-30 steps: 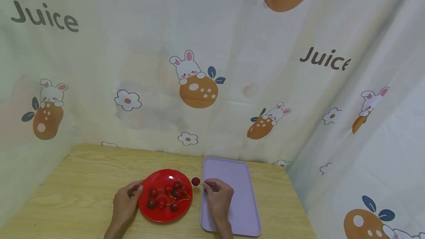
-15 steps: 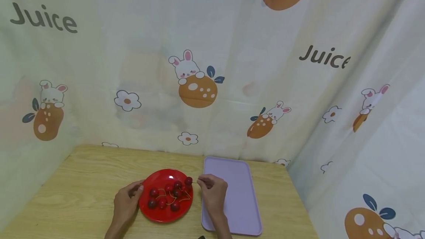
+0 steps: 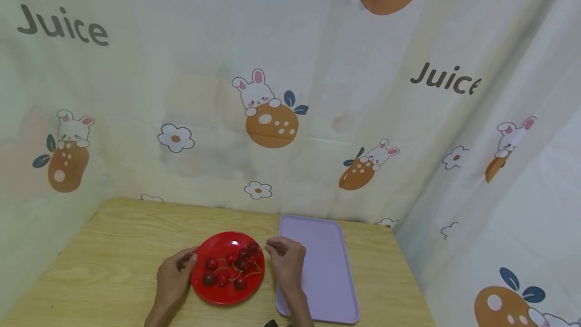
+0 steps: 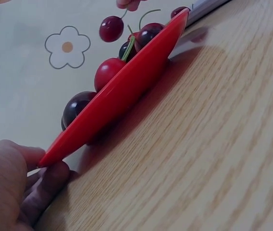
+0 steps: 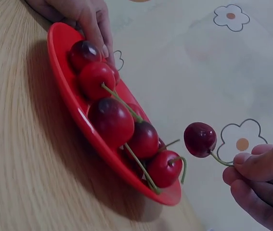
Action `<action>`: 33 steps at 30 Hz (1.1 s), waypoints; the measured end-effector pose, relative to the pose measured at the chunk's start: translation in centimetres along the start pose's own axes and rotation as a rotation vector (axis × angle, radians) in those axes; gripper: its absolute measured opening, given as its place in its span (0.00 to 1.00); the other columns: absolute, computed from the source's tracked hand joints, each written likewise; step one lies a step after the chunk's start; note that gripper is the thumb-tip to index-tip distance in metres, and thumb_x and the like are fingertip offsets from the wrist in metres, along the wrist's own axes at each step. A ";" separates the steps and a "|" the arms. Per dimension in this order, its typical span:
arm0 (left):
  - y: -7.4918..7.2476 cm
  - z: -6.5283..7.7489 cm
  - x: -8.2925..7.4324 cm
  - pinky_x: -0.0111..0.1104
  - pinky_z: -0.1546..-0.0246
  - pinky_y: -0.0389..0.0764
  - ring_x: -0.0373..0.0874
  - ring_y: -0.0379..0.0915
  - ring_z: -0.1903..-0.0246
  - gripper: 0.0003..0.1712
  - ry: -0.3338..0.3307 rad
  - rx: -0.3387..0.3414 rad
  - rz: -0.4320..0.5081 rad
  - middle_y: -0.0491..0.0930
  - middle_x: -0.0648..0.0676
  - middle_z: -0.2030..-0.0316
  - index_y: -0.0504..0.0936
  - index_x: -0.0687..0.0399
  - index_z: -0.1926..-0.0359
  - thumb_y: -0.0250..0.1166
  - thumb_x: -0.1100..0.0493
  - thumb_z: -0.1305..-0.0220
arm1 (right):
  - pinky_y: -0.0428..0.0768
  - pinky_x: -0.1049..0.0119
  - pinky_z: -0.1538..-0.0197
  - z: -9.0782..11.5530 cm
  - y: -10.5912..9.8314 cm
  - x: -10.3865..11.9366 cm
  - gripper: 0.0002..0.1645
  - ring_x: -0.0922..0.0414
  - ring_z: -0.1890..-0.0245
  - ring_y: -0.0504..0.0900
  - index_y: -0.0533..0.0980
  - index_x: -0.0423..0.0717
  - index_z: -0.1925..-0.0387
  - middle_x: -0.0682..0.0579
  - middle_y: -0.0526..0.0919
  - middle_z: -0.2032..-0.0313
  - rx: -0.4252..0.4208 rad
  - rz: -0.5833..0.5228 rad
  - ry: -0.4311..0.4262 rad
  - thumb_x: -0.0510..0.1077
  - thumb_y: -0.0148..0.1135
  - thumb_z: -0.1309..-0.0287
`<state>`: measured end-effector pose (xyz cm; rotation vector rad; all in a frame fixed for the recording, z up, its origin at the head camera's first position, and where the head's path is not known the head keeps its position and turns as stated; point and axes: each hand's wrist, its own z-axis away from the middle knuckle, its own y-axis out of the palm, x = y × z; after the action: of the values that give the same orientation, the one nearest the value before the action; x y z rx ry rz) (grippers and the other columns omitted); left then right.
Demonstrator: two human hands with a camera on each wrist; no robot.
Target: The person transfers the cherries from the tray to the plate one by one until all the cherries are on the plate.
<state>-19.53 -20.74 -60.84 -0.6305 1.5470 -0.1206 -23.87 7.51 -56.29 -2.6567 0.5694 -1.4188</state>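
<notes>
A red plate (image 3: 213, 291) stands on the wooden table with several red and dark cherries (image 5: 111, 121) on it, some with green stems. My left hand (image 3: 172, 276) grips the plate's left rim between thumb and fingers; in the left wrist view the thumb lies over the edge and fingers under it. By its stem, my right hand (image 3: 288, 264) pinches a dark cherry (image 5: 200, 139), which hangs above the plate's right side. The right wrist view shows that cherry apart from the ones on the plate.
Right of the plate lies a lilac rectangular tray (image 3: 322, 266), partly covered by my right forearm. A curtain (image 3: 204, 90) printed with rabbits and fruit rises behind the wooden table (image 3: 136, 236) and along both sides.
My right hand has moved left, carrying the cherry from the gap between tray and plate to over the plate's right side. The left hand keeps its grip on the rim.
</notes>
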 end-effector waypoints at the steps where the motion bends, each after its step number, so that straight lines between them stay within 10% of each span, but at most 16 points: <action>1: 0.0 0.0 0.0 0.26 0.63 0.79 0.37 0.84 0.62 0.18 -0.003 -0.001 0.002 0.91 0.61 0.50 0.87 0.59 0.35 0.64 0.60 0.19 | 0.85 0.75 0.67 0.0 0.2 0.1 0.11 0.58 0.74 0.92 0.91 0.43 0.69 0.47 0.94 0.71 0.004 -0.001 -0.001 0.25 0.80 0.48; 33: 0.1 -0.3 0.5 0.26 0.65 0.79 0.38 0.83 0.62 0.18 -0.006 0.000 0.023 0.91 0.62 0.50 0.86 0.61 0.36 0.64 0.61 0.20 | 0.85 0.73 0.64 -0.7 4.4 1.1 0.06 0.60 0.70 0.91 0.91 0.37 0.64 0.44 0.94 0.68 0.235 0.069 -0.035 0.27 0.76 0.41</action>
<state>-19.84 -20.92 -61.28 -0.6130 1.5479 -0.1014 -25.11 3.15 -56.11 -2.4495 0.4556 -1.3270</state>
